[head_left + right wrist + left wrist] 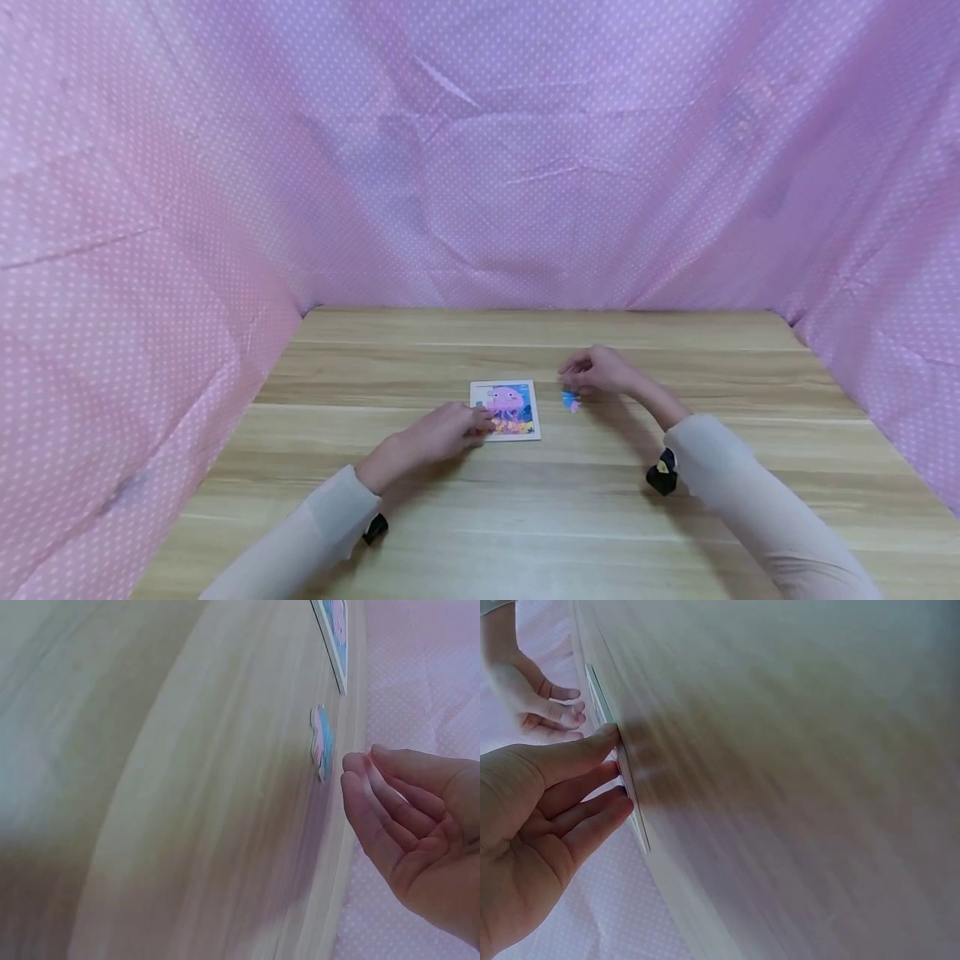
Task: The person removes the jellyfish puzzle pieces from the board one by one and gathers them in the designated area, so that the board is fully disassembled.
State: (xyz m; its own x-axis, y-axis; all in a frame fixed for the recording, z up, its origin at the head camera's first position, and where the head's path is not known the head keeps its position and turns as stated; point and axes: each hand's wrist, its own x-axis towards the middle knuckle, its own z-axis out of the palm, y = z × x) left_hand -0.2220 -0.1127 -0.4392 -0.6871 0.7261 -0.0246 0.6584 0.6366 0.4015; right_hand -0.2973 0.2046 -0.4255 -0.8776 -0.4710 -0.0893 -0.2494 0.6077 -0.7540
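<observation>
A square jigsaw puzzle board (pixel 537 412) with a white border lies flat on the table, showing a pink jellyfish over a colourful seabed. Its upper left part looks pale. My left hand (pixel 446 432) rests at the board's left edge; in the left wrist view, the thumb and fingertips touch that edge. To the right of the board lies a loose blue and pink puzzle piece (pixel 321 744). Just above and beside it hovers my right hand (pixel 602 372), fingers loosely bent. No object shows between its thumb and fingertips in the right wrist view.
The light wood table (pixel 480 517) has pink dotted cloth (pixel 480 208) hanging behind it and along both sides. Black devices, one of them the right wrist device (pixel 663 473), sit under both cuffs.
</observation>
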